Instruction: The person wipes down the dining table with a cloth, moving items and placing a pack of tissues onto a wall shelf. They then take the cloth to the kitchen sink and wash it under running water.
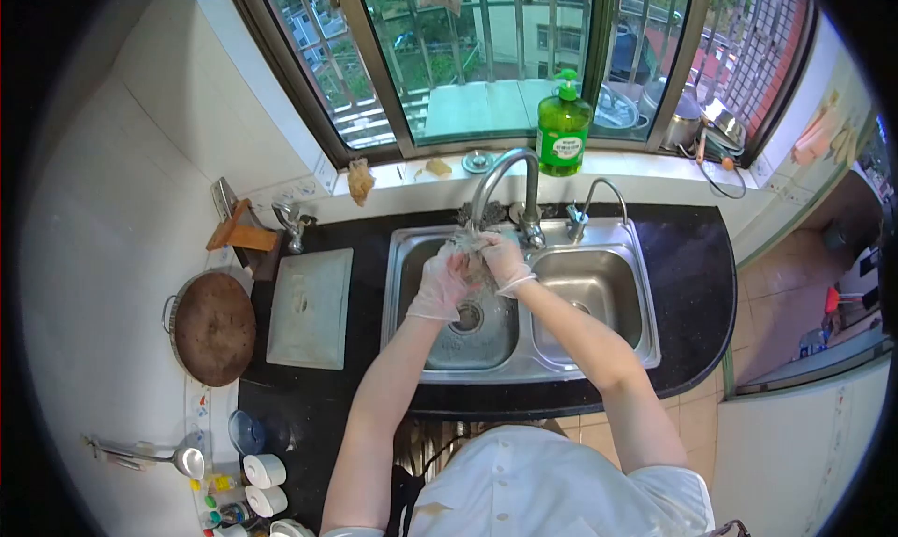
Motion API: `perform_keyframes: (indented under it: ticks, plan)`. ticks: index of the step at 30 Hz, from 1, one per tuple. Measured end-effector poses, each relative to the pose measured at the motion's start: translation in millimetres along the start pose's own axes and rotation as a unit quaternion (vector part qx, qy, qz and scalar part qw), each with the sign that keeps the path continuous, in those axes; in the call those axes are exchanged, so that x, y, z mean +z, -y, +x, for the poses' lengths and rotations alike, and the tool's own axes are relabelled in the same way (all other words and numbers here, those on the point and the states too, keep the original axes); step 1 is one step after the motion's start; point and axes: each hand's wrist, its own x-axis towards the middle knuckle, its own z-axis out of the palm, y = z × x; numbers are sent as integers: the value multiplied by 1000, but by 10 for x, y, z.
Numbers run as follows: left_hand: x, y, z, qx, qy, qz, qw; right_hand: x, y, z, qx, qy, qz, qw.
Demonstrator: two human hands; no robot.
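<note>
Both my hands wear thin, clear gloves and are close together under the curved faucet (506,167), above the left basin (472,345) of the steel sink. My left hand (441,283) is closed, its fingers curled around something greyish and see-through that I cannot make out. My right hand (504,261) is closed at the same spot, fingers bent down and in contact with the thing from the right. Water and the fingers hide its shape. Below the hands, the drain (466,318) shows in the basin floor.
The right basin (599,294) adjoins, with a small thin tap (599,200) behind it. A green soap bottle (564,130) stands on the sill. To the left are a flat metal lid (311,308), a brown round pan (213,329) and a knife holder (245,238). White containers (265,471) stand front left.
</note>
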Motion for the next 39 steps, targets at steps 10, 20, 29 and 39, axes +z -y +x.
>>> perform_keyframes:
  ticks: [10, 20, 29, 39]
  plan:
    - [171, 60, -42, 43, 21, 82, 995, -118, 220, -505, -274, 47, -403, 872]
    - [208, 204, -1, -86, -111, 0, 990, -150, 120, -257, -254, 73, -221, 939]
    - [-299, 9, 45, 52, -86, 195, 976, -163, 278, -37, 47, 86, -81, 992]
    - [512, -198, -167, -19, -117, 231, 966, -158, 339, 44, 95, 102, 117, 983]
